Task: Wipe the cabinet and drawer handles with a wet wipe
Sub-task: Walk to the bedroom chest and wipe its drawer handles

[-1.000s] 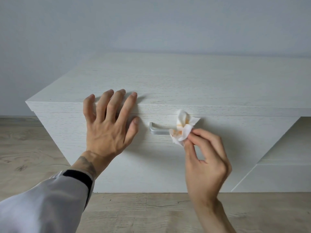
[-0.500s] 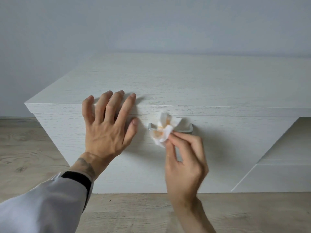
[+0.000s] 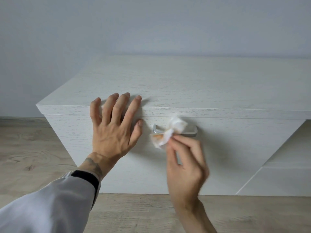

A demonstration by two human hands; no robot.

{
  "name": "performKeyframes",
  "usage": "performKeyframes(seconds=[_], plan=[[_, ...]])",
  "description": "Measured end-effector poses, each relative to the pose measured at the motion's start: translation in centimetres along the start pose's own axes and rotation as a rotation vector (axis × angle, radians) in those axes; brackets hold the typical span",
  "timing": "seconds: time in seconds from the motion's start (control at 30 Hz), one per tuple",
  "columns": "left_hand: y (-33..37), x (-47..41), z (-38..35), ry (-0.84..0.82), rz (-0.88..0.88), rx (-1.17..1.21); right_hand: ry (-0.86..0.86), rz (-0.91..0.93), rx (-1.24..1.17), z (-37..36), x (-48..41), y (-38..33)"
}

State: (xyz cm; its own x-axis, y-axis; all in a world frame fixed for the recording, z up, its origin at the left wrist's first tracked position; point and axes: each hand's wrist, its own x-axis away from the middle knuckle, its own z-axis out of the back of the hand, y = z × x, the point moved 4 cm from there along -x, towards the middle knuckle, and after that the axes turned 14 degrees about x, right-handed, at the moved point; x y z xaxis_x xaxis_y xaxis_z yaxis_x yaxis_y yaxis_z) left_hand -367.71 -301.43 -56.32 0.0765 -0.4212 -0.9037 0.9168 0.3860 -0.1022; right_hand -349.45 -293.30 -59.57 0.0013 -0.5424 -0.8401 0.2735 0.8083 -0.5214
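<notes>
The right hand (image 3: 185,165) is pinching a crumpled wet wipe (image 3: 168,133) between thumb and fingertips and pressing it against the silver drawer handle (image 3: 191,130), toward the handle's left half; the wipe is draping over the bar, with an orange-brown smudge showing on its lower left fold. The left hand (image 3: 114,126) is lying flat and spread on the white cabinet (image 3: 185,84), its fingers hooking over the near top edge and its thumb resting on the drawer front (image 3: 227,157) just left of the handle, holding nothing. As for risk, the soiled patch is sitting right beside the metal, so it may be smearing dirt back onto the bar unless a clean fold is turned outward. The pinch is also looking light, and a loose wad could be slipping off the bar or missing its underside and the right end, which is lying bare. The drawer is staying closed, so whatever is inside it is hidden. To the right, an open recess (image 3: 286,148) is showing beneath the top panel, and nothing can be made out in it.
</notes>
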Motion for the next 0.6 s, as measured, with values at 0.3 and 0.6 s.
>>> performKeyframes(seconds=[0.3,0.6], plan=[[0.8,-0.2,0.9,-0.090,0.066,-0.013,-0.020,-0.056,0.013,1.9,-1.2,2.3],[2.8,-3.5,5.8,-0.527,0.280,0.144,-0.263,-0.451,-0.171,8.6,-8.9,1.9]])
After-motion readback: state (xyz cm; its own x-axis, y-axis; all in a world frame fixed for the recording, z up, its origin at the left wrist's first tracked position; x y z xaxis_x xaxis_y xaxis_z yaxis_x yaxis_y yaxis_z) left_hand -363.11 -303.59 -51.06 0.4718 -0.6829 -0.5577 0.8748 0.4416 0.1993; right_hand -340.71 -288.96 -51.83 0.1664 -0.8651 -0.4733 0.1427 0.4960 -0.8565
